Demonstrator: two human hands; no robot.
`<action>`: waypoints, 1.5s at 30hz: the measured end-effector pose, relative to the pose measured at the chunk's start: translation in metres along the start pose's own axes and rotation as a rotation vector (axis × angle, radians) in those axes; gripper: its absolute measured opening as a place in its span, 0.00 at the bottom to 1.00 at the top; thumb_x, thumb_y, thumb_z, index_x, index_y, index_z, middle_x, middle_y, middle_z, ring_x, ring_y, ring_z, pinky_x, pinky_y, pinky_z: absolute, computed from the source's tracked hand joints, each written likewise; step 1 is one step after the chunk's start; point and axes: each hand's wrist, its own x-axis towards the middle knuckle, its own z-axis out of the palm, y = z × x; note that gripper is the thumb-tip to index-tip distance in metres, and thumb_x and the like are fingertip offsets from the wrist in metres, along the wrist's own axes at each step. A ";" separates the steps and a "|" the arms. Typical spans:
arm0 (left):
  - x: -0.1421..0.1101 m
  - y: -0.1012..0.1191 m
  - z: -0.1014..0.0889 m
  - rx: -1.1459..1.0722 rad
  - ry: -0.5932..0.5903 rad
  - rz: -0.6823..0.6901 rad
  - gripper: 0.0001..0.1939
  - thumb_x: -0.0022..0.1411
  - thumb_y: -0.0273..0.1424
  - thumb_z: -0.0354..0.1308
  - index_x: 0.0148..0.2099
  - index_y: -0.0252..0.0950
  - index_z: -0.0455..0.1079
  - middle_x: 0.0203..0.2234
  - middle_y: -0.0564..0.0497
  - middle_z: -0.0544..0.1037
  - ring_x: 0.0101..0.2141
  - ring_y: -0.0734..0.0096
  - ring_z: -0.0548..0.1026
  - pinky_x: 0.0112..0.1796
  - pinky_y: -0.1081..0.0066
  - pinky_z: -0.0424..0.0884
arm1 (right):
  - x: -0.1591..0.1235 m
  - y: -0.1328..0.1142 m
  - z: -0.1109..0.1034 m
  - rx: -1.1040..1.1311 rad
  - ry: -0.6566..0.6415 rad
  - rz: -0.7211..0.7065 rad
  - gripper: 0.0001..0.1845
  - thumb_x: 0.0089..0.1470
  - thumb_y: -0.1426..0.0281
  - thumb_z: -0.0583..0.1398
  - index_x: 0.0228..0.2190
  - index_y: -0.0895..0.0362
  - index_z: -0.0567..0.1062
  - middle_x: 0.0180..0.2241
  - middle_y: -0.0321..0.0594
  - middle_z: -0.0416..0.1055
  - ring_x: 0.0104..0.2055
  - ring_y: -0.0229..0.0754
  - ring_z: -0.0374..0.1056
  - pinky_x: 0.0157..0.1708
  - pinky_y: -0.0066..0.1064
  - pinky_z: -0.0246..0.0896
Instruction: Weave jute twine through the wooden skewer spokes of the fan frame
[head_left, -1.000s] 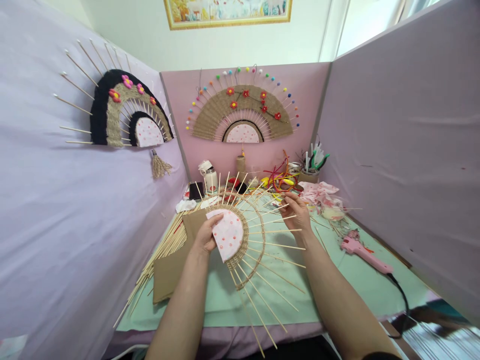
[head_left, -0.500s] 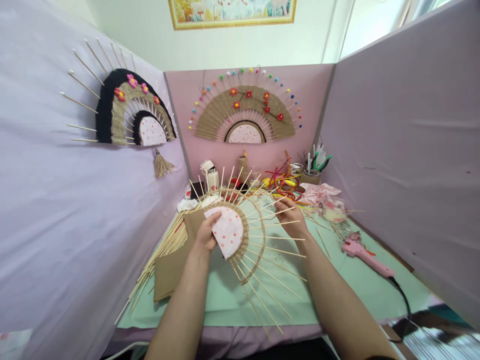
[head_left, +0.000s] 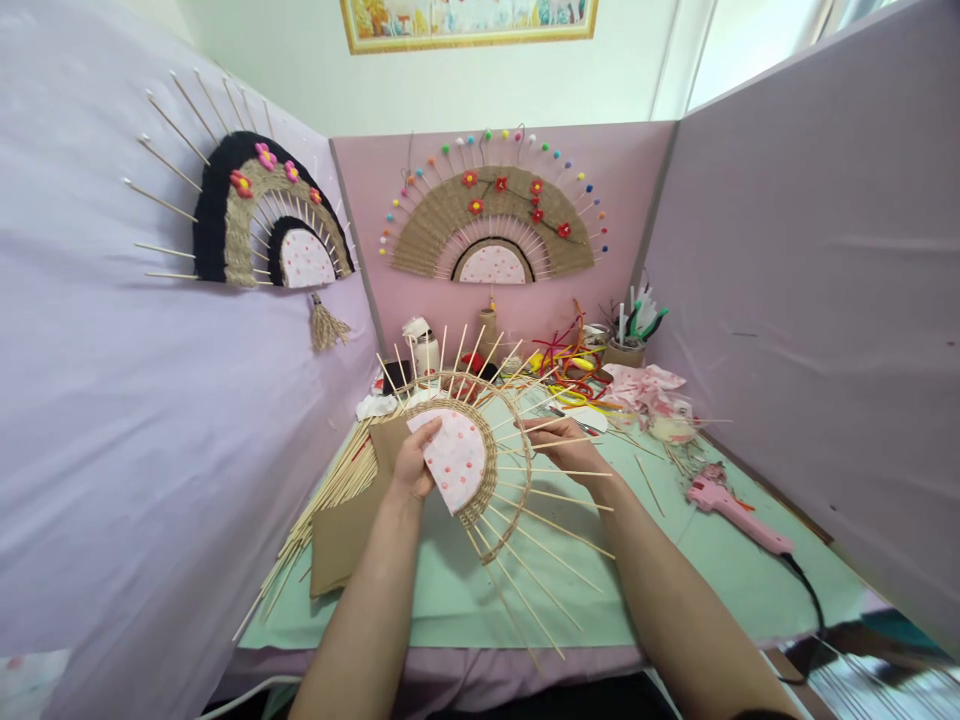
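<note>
My left hand (head_left: 416,462) grips a half-round woven fan frame (head_left: 459,462) by its centre, thumb on the white cloth with pink dots. Twine is woven in a tight band around that cloth, and thin wooden sticks spread outward from it. Farther out, a loop of twine (head_left: 527,478) runs across the sticks. My right hand (head_left: 559,440) is at the right side of the fan, fingers pinched together at this outer twine among the sticks. The strand between the fingertips is too thin to make out clearly.
A pink glue gun (head_left: 739,515) with a black cord lies at right. Loose sticks (head_left: 330,500) and brown cardboard (head_left: 337,550) are at left. Coloured pipe cleaners (head_left: 574,350), dotted cloth (head_left: 645,385) and a pot of tools (head_left: 626,350) stand behind. Finished fans (head_left: 491,220) hang on the partitions.
My right hand has moved left and slightly down, from the stick tips in to the outer twine loop. My left hand keeps its hold on the fan, which stays nearly still.
</note>
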 end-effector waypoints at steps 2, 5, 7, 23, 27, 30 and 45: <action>0.000 0.000 0.000 -0.001 -0.002 -0.003 0.08 0.53 0.24 0.54 0.36 0.28 0.70 0.26 0.44 0.79 0.37 0.58 0.77 0.47 0.59 0.68 | -0.001 -0.002 0.000 0.012 -0.002 0.007 0.12 0.36 0.66 0.66 0.28 0.55 0.80 0.25 0.39 0.73 0.25 0.37 0.62 0.25 0.30 0.54; 0.000 0.001 -0.001 -0.010 -0.010 0.007 0.07 0.53 0.24 0.54 0.34 0.28 0.71 0.26 0.44 0.79 0.38 0.58 0.77 0.47 0.60 0.69 | -0.001 -0.005 0.000 0.040 0.017 0.011 0.12 0.36 0.66 0.66 0.29 0.55 0.80 0.23 0.37 0.72 0.24 0.36 0.61 0.25 0.30 0.54; 0.000 0.001 -0.001 -0.024 -0.013 0.018 0.07 0.53 0.24 0.54 0.34 0.28 0.71 0.26 0.44 0.79 0.37 0.58 0.77 0.47 0.60 0.69 | -0.002 -0.006 0.000 0.059 0.022 0.007 0.12 0.36 0.67 0.66 0.29 0.55 0.79 0.22 0.35 0.70 0.22 0.33 0.58 0.24 0.29 0.52; -0.004 0.004 -0.001 -0.139 0.008 0.105 0.06 0.51 0.22 0.54 0.32 0.29 0.72 0.25 0.44 0.79 0.38 0.58 0.77 0.45 0.61 0.70 | 0.003 -0.003 -0.010 0.139 0.038 -0.073 0.09 0.39 0.65 0.66 0.24 0.57 0.76 0.16 0.30 0.57 0.20 0.31 0.51 0.22 0.27 0.48; -0.003 0.005 -0.001 -0.143 0.014 0.109 0.06 0.51 0.22 0.54 0.32 0.28 0.71 0.25 0.43 0.79 0.38 0.58 0.77 0.45 0.61 0.70 | 0.007 0.000 -0.015 0.189 0.108 -0.104 0.10 0.39 0.64 0.66 0.21 0.57 0.72 0.15 0.29 0.55 0.19 0.30 0.48 0.21 0.27 0.45; -0.003 0.006 -0.001 -0.144 0.030 0.114 0.06 0.51 0.22 0.53 0.32 0.28 0.71 0.25 0.44 0.79 0.38 0.58 0.77 0.45 0.61 0.71 | 0.011 0.002 -0.020 0.241 0.166 -0.132 0.11 0.39 0.64 0.66 0.21 0.57 0.71 0.16 0.28 0.54 0.19 0.30 0.48 0.21 0.26 0.45; 0.005 0.006 -0.008 -0.112 0.034 0.150 0.06 0.50 0.23 0.56 0.34 0.30 0.72 0.27 0.45 0.79 0.35 0.60 0.78 0.43 0.63 0.72 | 0.009 -0.010 -0.021 0.311 0.197 -0.289 0.15 0.48 0.63 0.61 0.18 0.55 0.63 0.16 0.30 0.51 0.20 0.33 0.50 0.27 0.30 0.57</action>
